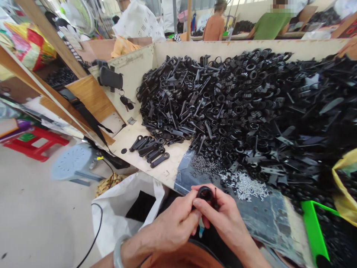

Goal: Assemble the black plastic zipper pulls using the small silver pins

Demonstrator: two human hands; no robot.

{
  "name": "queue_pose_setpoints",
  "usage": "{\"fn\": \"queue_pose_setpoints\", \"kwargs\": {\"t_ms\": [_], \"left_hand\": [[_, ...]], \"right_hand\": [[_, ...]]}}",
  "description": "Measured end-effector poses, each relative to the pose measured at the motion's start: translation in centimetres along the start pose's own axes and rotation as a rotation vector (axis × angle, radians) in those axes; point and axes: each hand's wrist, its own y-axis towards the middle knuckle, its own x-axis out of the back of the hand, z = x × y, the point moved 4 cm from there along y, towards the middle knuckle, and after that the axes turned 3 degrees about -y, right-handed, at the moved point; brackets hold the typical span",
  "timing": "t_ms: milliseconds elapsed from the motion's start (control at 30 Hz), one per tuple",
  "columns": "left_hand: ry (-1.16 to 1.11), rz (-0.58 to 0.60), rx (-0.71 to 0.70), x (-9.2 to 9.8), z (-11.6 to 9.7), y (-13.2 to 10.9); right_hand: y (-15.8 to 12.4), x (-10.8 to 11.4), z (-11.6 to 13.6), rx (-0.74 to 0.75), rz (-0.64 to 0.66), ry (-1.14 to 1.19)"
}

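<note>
A black plastic part with a ring-shaped end is between my two hands, close to my body at the table's front edge. My left hand, with a pale bangle on its wrist, has its fingers closed on the part from the left. From the other side, my right hand grips the same part, its thumb pressed against the ring. Something thin and dark sticks up by the right fingers, too small to name. Most of the part's body is hidden by my fingers. Just beyond lie silver pins and small dark pieces.
Black plastic parts are heaped across the bench. Several arm-shaped parts lie in rows at the left. A white sack hangs open below. A green bin stands right, a blue stool left. Two people are beyond the back board.
</note>
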Motion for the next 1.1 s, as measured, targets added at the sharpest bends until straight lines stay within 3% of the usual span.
{"fn": "queue_pose_setpoints", "kwargs": {"t_ms": [133,233,300,400,500,633,700,767,833,900,1000,1100], "left_hand": [[-0.027,-0.029,0.008,-0.2,1.8,0.6],[0.159,-0.11,-0.188,1.2,1.1,0.3],[0.28,-0.212,-0.272,3.0,0.5,0.0],[0.362,-0.527,-0.333,6.9,-0.3,0.0],[0.575,-0.86,-0.455,10.6,-0.8,1.1],[1.084,-1.053,-0.446,13.1,0.2,3.5],[1.275,-1.05,-0.501,13.2,0.9,4.3],[1.406,-0.948,-0.562,13.0,1.6,4.8],[1.478,-0.843,-0.552,12.9,2.0,5.3],[1.504,-0.824,-0.498,13.5,2.1,5.7],[1.496,-0.866,-0.446,14.8,1.8,6.2],[1.388,-0.92,-0.468,15.0,1.0,5.9]], "right_hand": [[0.6,0.3,-0.1,0.224,-0.145,-0.18],[0.9,0.4,1.0,0.454,-0.183,-0.307],[1.4,0.5,1.7,0.516,-0.158,-0.372],[3.2,1.1,2.2,0.463,-0.118,-0.473],[6.1,2.9,2.7,0.38,-0.22,-0.629],[10.4,5.7,3.4,0.112,-0.435,-1.041],[12.2,6.0,3.6,0.018,-0.451,-1.144],[13.6,5.8,3.7,-0.006,-0.449,-1.169],[14.6,5.5,3.7,-0.025,-0.456,-1.175],[15.2,5.7,3.6,-0.043,-0.473,-1.156],[14.6,7.3,3.8,-0.046,-0.49,-1.078],[11.6,9.1,4.0,-0.004,-0.469,-0.991]]}}
